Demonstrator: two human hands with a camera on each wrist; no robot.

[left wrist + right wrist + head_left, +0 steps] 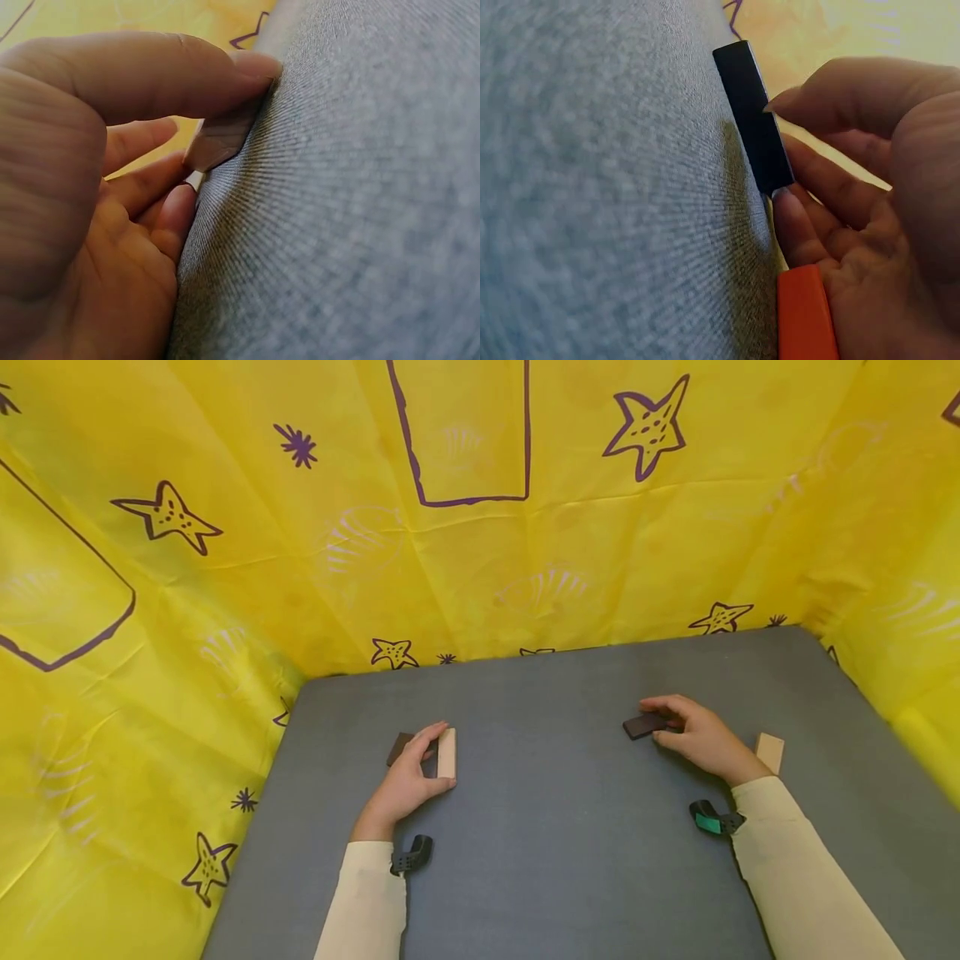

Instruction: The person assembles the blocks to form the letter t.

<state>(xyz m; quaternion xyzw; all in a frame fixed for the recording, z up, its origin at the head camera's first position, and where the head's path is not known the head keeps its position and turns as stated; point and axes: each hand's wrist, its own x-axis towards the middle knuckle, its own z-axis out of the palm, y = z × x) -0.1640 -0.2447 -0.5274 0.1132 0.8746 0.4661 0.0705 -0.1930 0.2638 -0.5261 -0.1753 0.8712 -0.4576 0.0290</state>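
Note:
In the head view my left hand [405, 783] pinches a light wooden block [447, 753] between thumb and fingertips at its two ends. The left wrist view shows this block [220, 139] in shadow, low against the grey cloth. A dark block [400, 747] lies just beyond the left fingers, partly hidden by them. Over on the right, my right hand [701, 745] holds another dark block [642, 726] between thumb and fingers. Up close in the right wrist view, that dark block [751, 116] stands tilted beside the cloth. A second light block [769, 752] is by the right wrist.
A grey table [555, 810] spreads under both hands. Yellow cloth [480, 577] with starfish drawings hangs at its back and sides. An orange-looking block [807, 315] shows beneath the right palm in the right wrist view. Dark straps with small devices [716, 819] sit on both wrists.

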